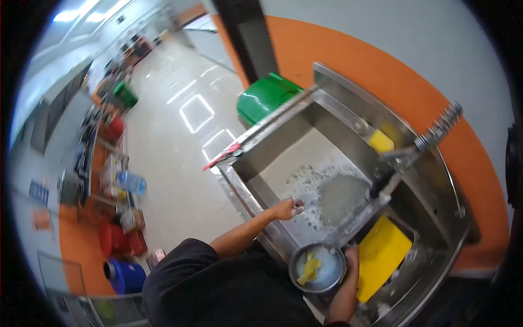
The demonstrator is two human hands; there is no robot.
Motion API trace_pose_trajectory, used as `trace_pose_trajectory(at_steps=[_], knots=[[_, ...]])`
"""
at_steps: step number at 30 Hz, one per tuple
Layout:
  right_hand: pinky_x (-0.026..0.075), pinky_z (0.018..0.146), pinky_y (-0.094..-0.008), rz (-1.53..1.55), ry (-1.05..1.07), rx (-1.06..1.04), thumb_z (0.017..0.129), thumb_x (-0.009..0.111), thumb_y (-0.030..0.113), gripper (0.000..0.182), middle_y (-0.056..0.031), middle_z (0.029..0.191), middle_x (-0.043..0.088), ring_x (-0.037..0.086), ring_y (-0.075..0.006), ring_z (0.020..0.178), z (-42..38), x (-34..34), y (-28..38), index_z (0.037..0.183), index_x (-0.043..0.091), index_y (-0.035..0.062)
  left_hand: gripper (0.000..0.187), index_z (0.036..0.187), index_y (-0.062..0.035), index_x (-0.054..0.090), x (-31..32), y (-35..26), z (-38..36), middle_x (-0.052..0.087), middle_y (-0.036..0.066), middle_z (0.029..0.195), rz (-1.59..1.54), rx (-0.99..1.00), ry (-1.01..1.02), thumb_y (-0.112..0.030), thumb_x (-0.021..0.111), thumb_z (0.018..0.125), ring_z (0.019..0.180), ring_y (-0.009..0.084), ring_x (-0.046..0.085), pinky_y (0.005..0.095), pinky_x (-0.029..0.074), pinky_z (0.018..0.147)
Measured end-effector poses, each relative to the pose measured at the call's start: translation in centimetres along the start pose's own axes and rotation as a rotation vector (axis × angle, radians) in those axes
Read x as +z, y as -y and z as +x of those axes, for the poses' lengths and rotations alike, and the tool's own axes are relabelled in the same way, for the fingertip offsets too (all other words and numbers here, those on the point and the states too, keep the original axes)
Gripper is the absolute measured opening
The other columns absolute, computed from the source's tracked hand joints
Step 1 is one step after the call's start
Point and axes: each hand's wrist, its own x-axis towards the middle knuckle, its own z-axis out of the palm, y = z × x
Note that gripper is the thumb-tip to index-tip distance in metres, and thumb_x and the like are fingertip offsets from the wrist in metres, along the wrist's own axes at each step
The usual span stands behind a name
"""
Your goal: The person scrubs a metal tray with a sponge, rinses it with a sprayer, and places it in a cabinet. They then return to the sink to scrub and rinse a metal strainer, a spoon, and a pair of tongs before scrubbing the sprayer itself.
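Observation:
My left hand is over the near edge of the left sink basin, its fingers curled with foam on them; whatever they hold, if anything, is too small to make out. Soapy water and suds lie in that basin. Wrapped round the right side of a round metal bowl is my right hand. Inside the bowl are foamy water and a crumpled yellow cloth or sponge. The bowl is at the sink's near edge, beside a yellow board in the right basin.
A faucet with a coiled spring stands behind the basins, near a yellow sponge. A red-handled tool lies on the left rim. Beyond it is a green bin. A blue container stands at the lower left.

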Motion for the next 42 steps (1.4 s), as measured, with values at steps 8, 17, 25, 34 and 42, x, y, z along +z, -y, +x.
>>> trace_pose_trajectory(at_steps=[8,17,25,34,42], knots=[[0.028,0.033,-0.0269,0.083,-0.321,0.137,0.091,0.051,0.022,0.019,0.0004,0.053,0.039,0.036,-0.0094,0.037,-3.9,-5.5,0.7,0.099,0.063,0.0098,0.031,0.104,-0.0021,0.063,-2.3,-0.2,-1.1,0.068,0.02,0.097,-0.12,0.032,-0.028,-0.03,0.055,0.094,0.093,0.0364,0.065,0.0435,0.05,0.082],[0.038,0.038,-0.0363,0.132,-0.469,0.027,0.093,0.051,0.021,0.021,-0.0059,0.057,0.046,0.044,-0.0191,0.04,-11.3,2.7,14.4,0.101,0.063,0.0064,0.055,0.129,0.0036,0.046,3.7,-10.7,2.0,0.06,0.025,0.116,-0.656,0.187,0.149,-0.036,0.058,0.092,0.109,0.0336,0.06,0.0426,0.046,0.091],[0.046,0.082,-0.0471,-0.912,-0.404,-0.507,0.074,0.056,0.003,0.035,-0.023,0.089,0.062,0.059,-0.0422,0.086,-12.8,16.9,16.5,0.108,0.064,-0.0013,0.027,0.107,-0.0019,0.06,7.0,-5.5,3.7,0.067,0.02,0.077,-0.584,0.141,0.074,-0.014,0.056,0.083,0.065,0.036,0.066,0.0464,0.051,0.062],[0.05,0.082,-0.0418,-0.821,-0.68,-0.159,0.078,0.068,0.021,0.036,-0.0187,0.095,0.068,0.064,-0.0361,0.089,-16.4,18.2,10.5,0.106,0.066,-0.0016,0.025,0.103,0.0033,0.056,-3.3,-0.9,4.0,0.064,0.031,0.091,-0.457,-0.13,-0.153,-0.016,0.052,0.087,0.091,0.0469,0.062,0.0524,0.049,0.078],[0.051,0.082,-0.0409,-0.542,-0.685,-0.106,0.078,0.07,0.023,0.038,-0.0183,0.098,0.068,0.064,-0.0342,0.091,-15.3,16.9,9.3,0.107,0.067,-0.0008,0.031,0.108,0.0044,0.054,-6.0,-1.4,3.7,0.064,0.03,0.092,-0.56,-0.08,-0.114,-0.019,0.053,0.088,0.095,0.0483,0.061,0.0511,0.049,0.083]])
